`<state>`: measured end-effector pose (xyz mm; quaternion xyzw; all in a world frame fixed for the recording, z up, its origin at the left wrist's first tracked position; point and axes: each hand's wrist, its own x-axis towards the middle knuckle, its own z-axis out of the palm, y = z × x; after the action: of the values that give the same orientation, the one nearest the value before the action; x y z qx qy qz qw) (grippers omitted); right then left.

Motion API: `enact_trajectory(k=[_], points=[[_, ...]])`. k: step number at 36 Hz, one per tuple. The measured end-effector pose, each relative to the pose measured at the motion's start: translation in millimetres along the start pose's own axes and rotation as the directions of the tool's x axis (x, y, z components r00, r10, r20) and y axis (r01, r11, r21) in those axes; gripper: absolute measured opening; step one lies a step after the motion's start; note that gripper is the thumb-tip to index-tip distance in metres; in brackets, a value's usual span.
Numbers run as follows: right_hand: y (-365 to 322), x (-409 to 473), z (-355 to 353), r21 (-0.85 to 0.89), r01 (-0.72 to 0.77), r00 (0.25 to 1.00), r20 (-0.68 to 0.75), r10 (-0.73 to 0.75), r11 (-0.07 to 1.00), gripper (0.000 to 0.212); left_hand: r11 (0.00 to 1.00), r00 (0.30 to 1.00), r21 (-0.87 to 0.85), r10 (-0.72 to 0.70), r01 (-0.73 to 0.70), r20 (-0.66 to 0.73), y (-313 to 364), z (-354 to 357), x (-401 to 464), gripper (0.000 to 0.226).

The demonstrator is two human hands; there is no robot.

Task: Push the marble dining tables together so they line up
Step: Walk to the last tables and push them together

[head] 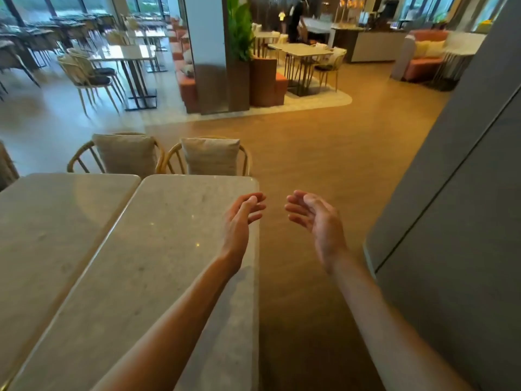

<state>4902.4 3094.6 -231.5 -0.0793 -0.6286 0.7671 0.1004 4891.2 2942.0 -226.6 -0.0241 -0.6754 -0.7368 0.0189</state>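
Two grey marble dining tables stand side by side in front of me. The right table (158,249) runs from the lower left up to the chairs, and the left table (48,230) lies against its long edge with a thin seam between them. My left hand (242,218) hovers over the right table's outer edge, fingers loosely apart, holding nothing. My right hand (315,218) is raised over the wooden floor to the right of that table, palm turned inward, fingers spread and empty. Neither hand touches a table.
Two wicker chairs with beige cushions (127,156) (210,158) stand at the tables' far end. A dark grey wall (451,221) rises close on my right. Wooden floor (324,142) stretches ahead. More tables, chairs, a planter and a person stand farther back.
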Motion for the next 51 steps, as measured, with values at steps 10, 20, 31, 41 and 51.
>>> enact_trajectory(k=[10, 20, 31, 41, 51], points=[[-39.0, 61.0, -41.4, 0.005, 0.02, 0.997, 0.078, -0.02, 1.0, 0.028, 0.996, 0.992, -0.018, 0.082, -0.084, -0.101, 24.9, 56.7, 30.9, 0.031], [-65.6, 133.5, -56.9, -0.045, 0.091, 0.988, 0.13, -0.085, 0.995, 0.025, 0.978, 0.968, -0.038, 0.195, -0.204, -0.158, 39.5, 103.4, 101.1, 0.031], [-104.9, 295.5, -62.5, -0.117, 0.25, 0.958, 0.172, -0.228, 0.961, 0.023, 0.922, 0.917, -0.061, 0.37, -0.381, -0.148, 46.1, 163.9, 265.9, 0.032], [-141.0, 471.9, -99.4, -0.124, 0.345, 0.936, 0.119, -0.332, 0.93, 0.025, 0.92, 0.921, -0.06, 0.384, -0.388, -0.072, 45.1, 216.2, 437.9, 0.029], [-123.1, 660.0, -131.2, -0.106, 0.4, 0.908, 0.179, -0.378, 0.911, 0.033, 0.904, 0.901, 0.028, 0.428, -0.427, -0.07, 8.8, 283.8, 607.0, 0.026]])
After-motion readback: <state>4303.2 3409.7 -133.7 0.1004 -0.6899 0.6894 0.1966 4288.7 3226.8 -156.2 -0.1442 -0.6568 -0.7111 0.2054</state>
